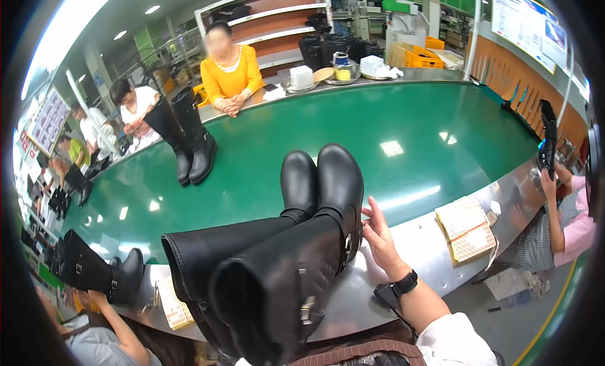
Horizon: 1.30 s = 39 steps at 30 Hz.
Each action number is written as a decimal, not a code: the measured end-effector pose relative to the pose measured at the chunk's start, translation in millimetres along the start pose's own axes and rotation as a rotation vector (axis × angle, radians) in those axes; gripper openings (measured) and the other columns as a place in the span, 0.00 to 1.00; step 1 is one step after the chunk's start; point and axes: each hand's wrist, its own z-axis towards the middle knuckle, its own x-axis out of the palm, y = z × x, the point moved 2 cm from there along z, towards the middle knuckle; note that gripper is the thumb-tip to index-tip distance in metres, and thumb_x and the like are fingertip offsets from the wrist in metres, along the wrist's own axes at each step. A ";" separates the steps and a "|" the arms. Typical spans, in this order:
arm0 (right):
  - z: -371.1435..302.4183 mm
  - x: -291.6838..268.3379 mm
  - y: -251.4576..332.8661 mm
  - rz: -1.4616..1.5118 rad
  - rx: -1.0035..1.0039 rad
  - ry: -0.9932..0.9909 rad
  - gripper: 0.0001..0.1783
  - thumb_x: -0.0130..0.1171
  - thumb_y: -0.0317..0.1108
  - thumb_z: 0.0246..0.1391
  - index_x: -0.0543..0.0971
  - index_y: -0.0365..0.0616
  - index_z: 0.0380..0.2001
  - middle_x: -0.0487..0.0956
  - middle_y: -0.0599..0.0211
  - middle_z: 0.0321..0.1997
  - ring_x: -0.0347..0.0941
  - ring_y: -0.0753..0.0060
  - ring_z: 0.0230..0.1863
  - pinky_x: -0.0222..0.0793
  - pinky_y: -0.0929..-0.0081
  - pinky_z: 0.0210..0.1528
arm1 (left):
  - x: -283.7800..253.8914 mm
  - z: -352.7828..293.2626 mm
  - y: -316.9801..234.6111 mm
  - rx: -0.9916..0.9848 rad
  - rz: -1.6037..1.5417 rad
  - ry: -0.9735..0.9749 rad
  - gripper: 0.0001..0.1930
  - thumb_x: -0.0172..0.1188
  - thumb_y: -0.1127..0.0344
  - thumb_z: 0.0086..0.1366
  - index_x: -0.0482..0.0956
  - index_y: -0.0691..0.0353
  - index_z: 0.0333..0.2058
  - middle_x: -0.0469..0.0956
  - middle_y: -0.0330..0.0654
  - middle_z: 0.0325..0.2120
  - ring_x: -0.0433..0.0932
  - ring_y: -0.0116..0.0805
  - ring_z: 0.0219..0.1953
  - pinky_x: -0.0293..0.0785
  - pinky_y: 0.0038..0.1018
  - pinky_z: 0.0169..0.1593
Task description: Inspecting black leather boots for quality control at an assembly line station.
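Note:
A pair of tall black boots stands large in front of me, the left boot (298,184) beside the right boot (339,177). Their toes point away over the green belt (428,139), and their shafts lean back toward me. Buckled straps show at the ankle and on the shaft of the right one. My right hand (382,241) is beside that boot's heel, fingers spread and thumb side close to the ankle buckle; whether it touches is hard to tell. A dark band is on my wrist. My left hand does not show; the boot shafts cover that area.
Pads of printed labels (466,230) lie on the metal edge (416,252). Farther left, another boot pair (200,158) stands on the belt. Co-workers handle boots at the left (129,274) and right (547,139). A person in yellow (230,76) sits across, near trays (301,82).

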 end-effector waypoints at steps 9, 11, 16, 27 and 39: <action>-5.8 -19.5 -17.7 0.458 0.424 0.022 0.34 0.48 0.55 0.58 0.63 0.39 0.58 0.69 0.64 0.57 0.65 0.69 0.58 0.60 0.67 0.60 | -1.0 6.1 -51.7 0.650 0.372 0.207 0.35 0.60 0.58 0.56 0.57 0.59 0.61 0.56 0.44 0.60 0.61 0.39 0.59 0.64 0.35 0.57; -7.3 -24.0 -18.9 0.513 0.486 0.075 0.34 0.48 0.55 0.59 0.63 0.39 0.58 0.69 0.63 0.57 0.65 0.69 0.58 0.60 0.66 0.60 | -9.9 14.5 -49.2 0.512 0.130 0.172 0.37 0.60 0.57 0.56 0.55 0.58 0.63 0.54 0.44 0.62 0.59 0.41 0.60 0.64 0.36 0.57; -13.8 -20.2 -16.5 0.562 0.512 0.147 0.34 0.46 0.56 0.59 0.63 0.39 0.58 0.69 0.62 0.58 0.65 0.67 0.58 0.61 0.64 0.60 | -28.1 25.9 -29.7 -0.007 -0.541 -0.009 0.31 0.46 0.51 0.68 0.49 0.56 0.64 0.65 0.43 0.52 0.68 0.31 0.50 0.69 0.30 0.53; -11.4 -5.5 -15.6 0.604 0.546 0.209 0.35 0.44 0.57 0.60 0.63 0.39 0.58 0.68 0.58 0.59 0.65 0.62 0.59 0.61 0.61 0.60 | -32.9 22.6 -4.4 -0.263 -0.811 0.221 0.27 0.40 0.47 0.69 0.61 0.60 0.59 0.68 0.40 0.54 0.69 0.32 0.54 0.63 0.32 0.60; -7.9 3.3 -13.4 0.687 0.555 0.246 0.35 0.42 0.57 0.60 0.62 0.40 0.59 0.67 0.54 0.60 0.65 0.57 0.59 0.61 0.56 0.61 | -47.1 30.3 -3.4 -0.239 -1.211 0.377 0.24 0.37 0.52 0.71 0.65 0.64 0.56 0.69 0.50 0.54 0.68 0.43 0.56 0.62 0.40 0.61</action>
